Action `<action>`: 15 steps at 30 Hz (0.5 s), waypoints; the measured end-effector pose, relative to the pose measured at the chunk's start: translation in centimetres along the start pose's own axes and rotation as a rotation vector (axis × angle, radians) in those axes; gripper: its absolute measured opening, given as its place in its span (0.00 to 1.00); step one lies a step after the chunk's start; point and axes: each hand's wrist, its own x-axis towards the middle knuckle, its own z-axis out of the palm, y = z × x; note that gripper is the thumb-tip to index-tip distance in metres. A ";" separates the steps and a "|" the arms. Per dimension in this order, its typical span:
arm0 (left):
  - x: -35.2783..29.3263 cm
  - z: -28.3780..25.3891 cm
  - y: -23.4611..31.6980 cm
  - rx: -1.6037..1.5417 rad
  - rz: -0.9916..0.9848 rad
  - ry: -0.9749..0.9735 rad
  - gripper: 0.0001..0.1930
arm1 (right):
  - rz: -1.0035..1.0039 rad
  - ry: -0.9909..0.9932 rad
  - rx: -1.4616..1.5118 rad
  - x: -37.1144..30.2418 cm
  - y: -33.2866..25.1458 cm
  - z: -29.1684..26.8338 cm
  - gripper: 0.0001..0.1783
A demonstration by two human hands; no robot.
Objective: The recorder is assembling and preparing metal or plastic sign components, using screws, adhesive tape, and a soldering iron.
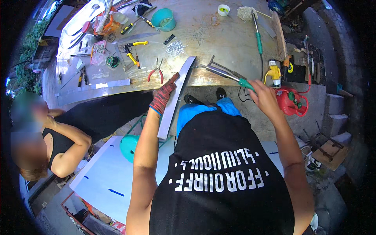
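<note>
My left hand (pixel 162 96), in a red and black knit glove, grips a long bent sheet-metal strip (pixel 178 98) by its left side. The strip slants from the table's front edge down toward my lap. Bare, my right hand (pixel 263 95) is closed round the green handle of a soldering iron (pixel 223 73). The iron's thin tip points left and comes close to the strip's upper end; I cannot tell if they touch. A dark T-shaped metal rod (pixel 229 68) lies alongside the iron's barrel. Red-handled pliers (pixel 156 72) rest just left of my gloved hand.
On the metal table (pixel 203 35) are small shiny bits (pixel 175 47), a teal bowl (pixel 163 19), yellow-handled snips (pixel 133 53) and another green-handled iron (pixel 258 41). A yellow tool (pixel 274 73) stands right, above a red tank (pixel 291 102). A person (pixel 58 137) sits at left.
</note>
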 end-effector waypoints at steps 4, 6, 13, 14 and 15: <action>0.7 1.6 -0.5 -0.035 -0.040 -0.028 0.33 | -0.144 -0.017 -0.134 1.2 2.4 0.6 0.17; 0.8 2.4 0.0 -0.037 -0.040 -0.028 0.33 | -0.173 -0.030 -0.166 2.0 3.1 0.5 0.16; 2.5 4.2 -1.3 0.017 -0.005 0.039 0.28 | -0.317 -0.080 -0.275 4.6 4.9 0.1 0.10; 2.6 4.2 -1.8 0.004 0.001 0.014 0.29 | -0.326 -0.084 -0.278 4.9 5.1 0.1 0.10; 2.8 4.3 -1.7 -0.008 0.009 -0.017 0.29 | -0.321 -0.087 -0.306 5.2 5.4 0.1 0.10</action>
